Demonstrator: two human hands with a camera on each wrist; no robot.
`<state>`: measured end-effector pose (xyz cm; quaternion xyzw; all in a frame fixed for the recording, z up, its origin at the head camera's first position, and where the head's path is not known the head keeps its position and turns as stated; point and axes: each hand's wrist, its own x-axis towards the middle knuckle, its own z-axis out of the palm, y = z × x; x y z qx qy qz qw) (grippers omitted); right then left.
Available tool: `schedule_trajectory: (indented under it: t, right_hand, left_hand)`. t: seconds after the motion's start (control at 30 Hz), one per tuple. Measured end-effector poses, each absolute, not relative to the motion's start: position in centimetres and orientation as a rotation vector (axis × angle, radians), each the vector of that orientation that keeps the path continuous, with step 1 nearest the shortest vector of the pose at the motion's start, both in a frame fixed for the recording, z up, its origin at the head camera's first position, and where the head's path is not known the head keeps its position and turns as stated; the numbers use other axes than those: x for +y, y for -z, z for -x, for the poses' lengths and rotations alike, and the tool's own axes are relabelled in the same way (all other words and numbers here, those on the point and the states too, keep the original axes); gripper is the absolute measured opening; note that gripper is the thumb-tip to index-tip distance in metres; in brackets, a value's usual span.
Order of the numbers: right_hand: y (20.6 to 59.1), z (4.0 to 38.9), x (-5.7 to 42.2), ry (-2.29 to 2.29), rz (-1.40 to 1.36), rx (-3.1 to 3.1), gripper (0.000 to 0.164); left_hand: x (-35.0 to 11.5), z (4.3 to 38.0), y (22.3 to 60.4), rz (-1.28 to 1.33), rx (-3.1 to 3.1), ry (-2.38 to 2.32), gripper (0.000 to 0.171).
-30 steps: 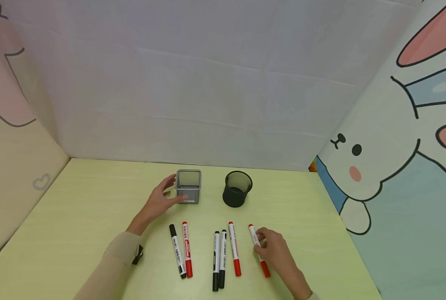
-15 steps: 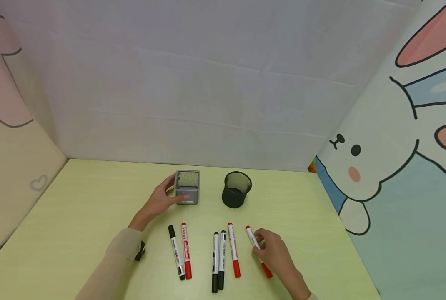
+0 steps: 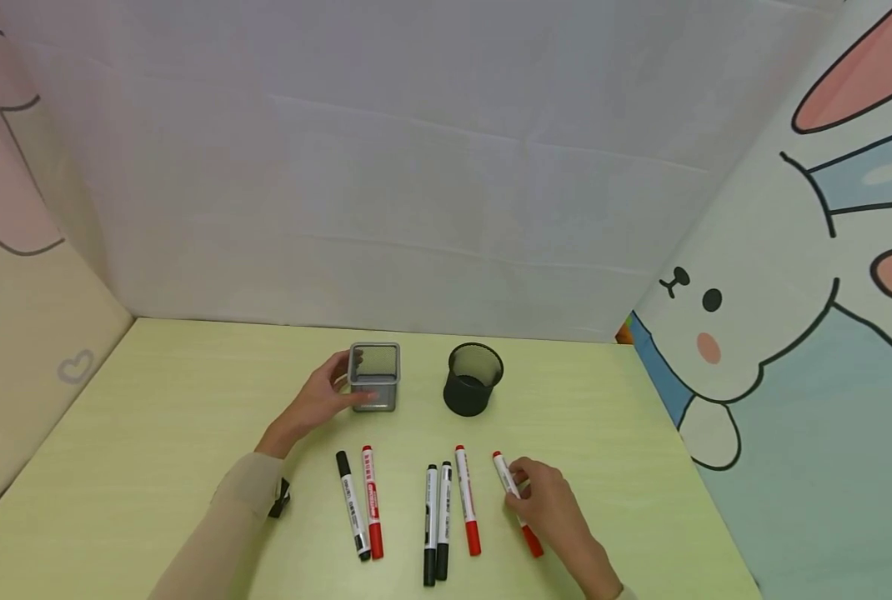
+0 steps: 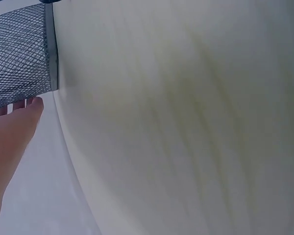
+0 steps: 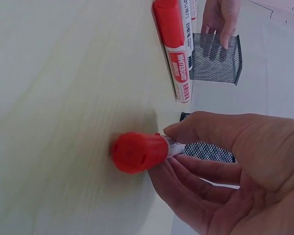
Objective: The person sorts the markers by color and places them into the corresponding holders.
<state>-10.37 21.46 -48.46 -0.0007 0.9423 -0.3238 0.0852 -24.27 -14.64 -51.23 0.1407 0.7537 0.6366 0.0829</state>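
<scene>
My left hand (image 3: 315,405) holds a grey square mesh pen holder (image 3: 384,400), thumb across its front and fingers at its far left side. In the left wrist view, the mesh wall (image 4: 19,54) of this holder stands above my fingertips. My right hand (image 3: 557,505) pinches a red whiteboard marker (image 3: 533,542) between thumb and fingers; its red end (image 5: 137,152) faces the right wrist camera, close over the table. A round black mesh pen holder (image 3: 467,395) stands upright to the right of the grey one, touched by neither hand.
Left of my right hand lie a red marker (image 3: 468,500) and two black markers (image 3: 430,525) side by side. Farther left, a black marker (image 3: 353,507) and a red marker (image 3: 372,502) lie together. A white wall (image 3: 386,208) borders the table's (image 3: 191,417) far edge.
The grey holder has shifted very slightly toward me with my left hand. The marker in my right hand has tilted a little to the left at its far end.
</scene>
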Motion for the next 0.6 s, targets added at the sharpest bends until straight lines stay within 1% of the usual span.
schedule_trajectory:
  t: [0.27,0.6]
  right_hand:
    - [48.37,10.42,21.39,0.943,-0.020,2.816,0.028]
    - [47.70,10.80,21.27,0.949,-0.084,2.867,0.033]
  left_hand:
    - [-14.83,24.19,51.15,-0.415,2.234,-1.886,0.085]
    - [-15.01,24.01,51.17,-0.434,2.254,-1.858,0.083]
